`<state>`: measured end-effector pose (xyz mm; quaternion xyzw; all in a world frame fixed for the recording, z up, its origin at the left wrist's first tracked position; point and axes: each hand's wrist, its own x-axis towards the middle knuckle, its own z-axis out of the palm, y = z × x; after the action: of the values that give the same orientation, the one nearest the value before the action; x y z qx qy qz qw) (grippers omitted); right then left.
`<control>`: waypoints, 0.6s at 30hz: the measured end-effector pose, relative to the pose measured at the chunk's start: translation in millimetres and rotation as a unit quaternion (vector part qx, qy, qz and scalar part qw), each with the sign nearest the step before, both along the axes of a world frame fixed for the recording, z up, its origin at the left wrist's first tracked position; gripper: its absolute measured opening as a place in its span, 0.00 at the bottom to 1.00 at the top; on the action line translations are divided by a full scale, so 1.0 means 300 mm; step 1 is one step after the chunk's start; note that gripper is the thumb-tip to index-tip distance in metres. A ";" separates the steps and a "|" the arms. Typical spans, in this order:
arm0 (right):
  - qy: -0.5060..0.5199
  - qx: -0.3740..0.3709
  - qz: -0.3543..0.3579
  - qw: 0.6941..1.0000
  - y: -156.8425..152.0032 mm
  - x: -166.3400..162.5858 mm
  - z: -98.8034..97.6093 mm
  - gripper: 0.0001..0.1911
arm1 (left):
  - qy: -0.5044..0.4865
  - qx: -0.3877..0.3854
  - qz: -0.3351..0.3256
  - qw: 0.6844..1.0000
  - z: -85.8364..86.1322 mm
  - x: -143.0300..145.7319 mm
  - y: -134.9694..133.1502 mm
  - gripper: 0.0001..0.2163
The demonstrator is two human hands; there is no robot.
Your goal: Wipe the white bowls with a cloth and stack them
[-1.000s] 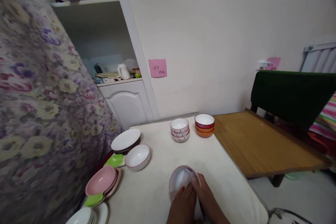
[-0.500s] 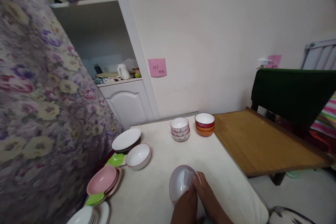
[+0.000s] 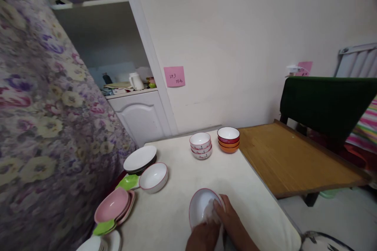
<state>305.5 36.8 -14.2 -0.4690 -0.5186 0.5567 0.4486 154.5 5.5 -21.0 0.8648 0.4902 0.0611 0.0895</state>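
A white bowl with a pink rim (image 3: 198, 206) is tilted up in front of me, near the table's front. My right hand (image 3: 231, 216) is closed round its right side, thumb over the rim. Inside the bowl, my left hand (image 3: 204, 236) presses a crumpled white tissue (image 3: 210, 212) against the inner wall; its fingertips are partly hidden. Beyond the hands stand a stack of white bowls with pink rims (image 3: 201, 150) and a stack of red and orange bowls (image 3: 228, 144). Another white bowl (image 3: 153, 178) sits alone to the left.
Along the table's left edge are white plates (image 3: 140, 158), a green dish (image 3: 129, 182), pink bowls (image 3: 113, 206) and more white plates (image 3: 113, 241). A floral curtain (image 3: 55, 117) hangs beside them. On the right is a lower wooden table (image 3: 291, 157).
My left hand has drawn back toward me and slightly left, with the tissue lower in the bowl. My right hand still grips the rim. The view has shifted slightly.
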 end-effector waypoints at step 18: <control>-0.030 -0.008 -0.041 0.999 0.017 -0.019 -0.036 0.29 | 0.018 0.176 -0.176 0.968 0.021 -0.127 0.049 0.13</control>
<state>299.7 42.0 -25.1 -0.5099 -0.5074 0.5281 0.4513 116.4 20.1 -14.6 0.9407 0.3133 0.1136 -0.0636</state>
